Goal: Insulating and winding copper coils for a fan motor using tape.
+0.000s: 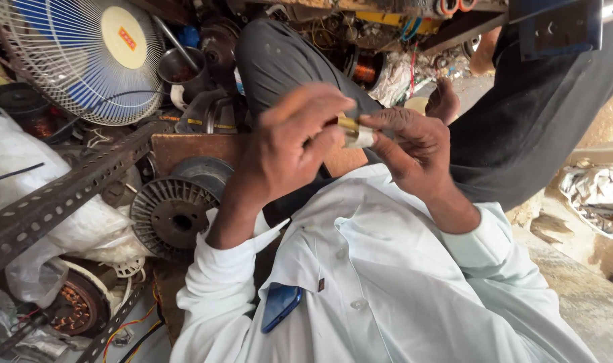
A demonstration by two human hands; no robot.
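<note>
Up close, both hands meet at chest height over the white shirt (387, 282). Left hand (289, 144) and right hand (414, 144) have fingers closed, pinching a small brass-and-white part (355, 132) between them; a metal spool (172, 215) lies below-left

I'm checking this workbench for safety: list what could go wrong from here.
The small yellow-and-white part is pinched only at the fingertips of the left hand and right hand, above the lap; it may slip into the clutter. The blue phone sticks out of the shirt pocket and could fall.

Cluttered floor (592, 296): fan (84, 57), spool (172, 215)
</note>
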